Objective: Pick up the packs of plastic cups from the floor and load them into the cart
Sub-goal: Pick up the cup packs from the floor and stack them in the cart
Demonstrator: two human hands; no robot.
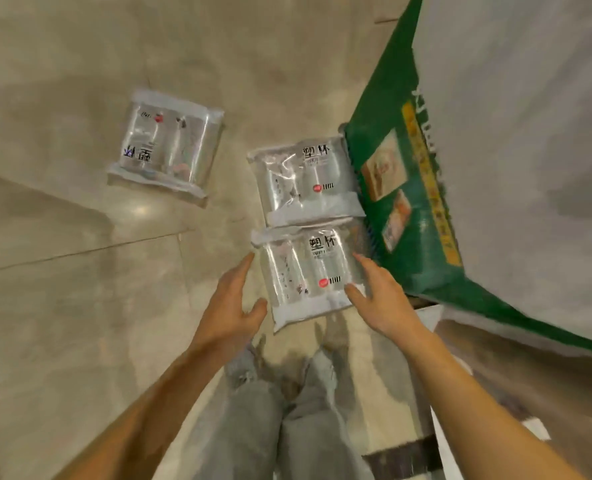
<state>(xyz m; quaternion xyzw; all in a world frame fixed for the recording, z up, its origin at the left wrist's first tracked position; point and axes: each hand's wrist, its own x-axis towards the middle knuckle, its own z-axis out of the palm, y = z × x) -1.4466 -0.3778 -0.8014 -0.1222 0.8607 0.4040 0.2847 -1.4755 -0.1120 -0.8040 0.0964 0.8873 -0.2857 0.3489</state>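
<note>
The green and white sack (pixel 495 140) is the biggest thing here, and it serves as the landmark; it fills the upper right of the view and stands on the tiled floor (pixel 62 271). No cart can be recognised with certainty, so where the packs must go cannot be told.

Three packs of plastic cups lie flat on the floor. The middle pack (pixel 306 180) lies against the left side of the sack. The near pack (pixel 305 271) lies just below it, also close beside the sack, and the two packs touch end to end. The far pack (pixel 166 147) lies well apart to the left of the sack, turned the other way round.

The person stands over the near pack, probably because it is the closest one. The left hand (pixel 234 303) is beside its left edge and the right hand (pixel 379 296) is at its right edge, on the sack side. Both hands are spread, fingers apart, nothing clamped yet. The right fingertips (pixel 351 291) seem to touch the film. The pack is wide and slippery, so a hold from two sides appears the reason for this pose.
</note>
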